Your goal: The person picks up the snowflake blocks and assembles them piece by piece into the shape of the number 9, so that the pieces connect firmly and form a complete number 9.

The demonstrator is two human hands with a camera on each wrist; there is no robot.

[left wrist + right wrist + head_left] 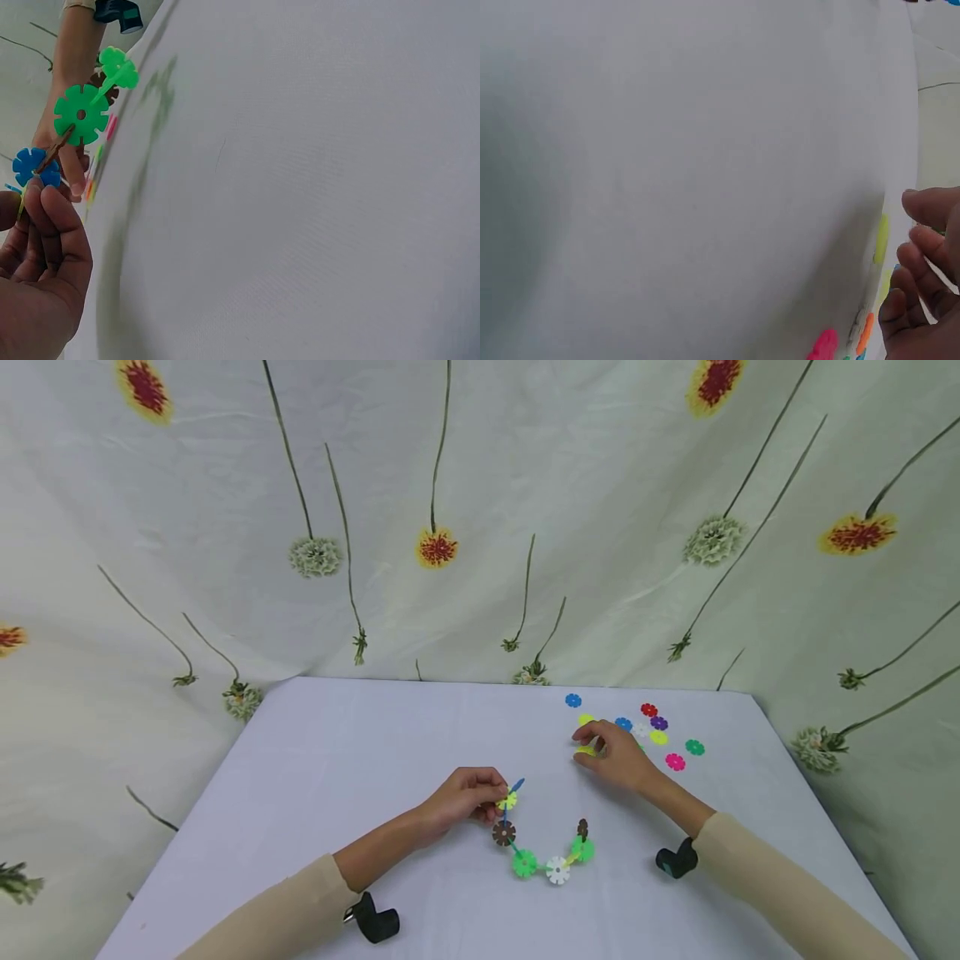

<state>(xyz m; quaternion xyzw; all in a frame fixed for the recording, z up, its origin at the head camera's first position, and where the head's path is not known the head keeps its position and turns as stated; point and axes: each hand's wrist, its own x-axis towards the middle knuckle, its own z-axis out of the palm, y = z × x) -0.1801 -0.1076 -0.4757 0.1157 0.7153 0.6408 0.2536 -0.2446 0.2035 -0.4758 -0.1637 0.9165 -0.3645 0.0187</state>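
My left hand [467, 797] pinches the upper left end of a chain of slotted plastic discs, at a yellow disc [509, 801] with a blue disc [518, 785] beside it. From there the chain curves through a brown disc [504, 833], green disc [525, 863] and white disc [557, 870], then up to another green and a brown one. In the left wrist view, the fingertips meet at the chain's end near a green disc [81, 124]. Over a loose yellow disc [586, 750], my right hand [621, 758] has thumb and fingers apart, holding nothing visible.
Several loose discs lie at the back right of the white table [360, 735], among them a pink disc [675, 762], a green disc [695, 747] and a red disc [648, 710]. A flower-printed cloth [600, 485] hangs behind. Black devices sit at both wrists.
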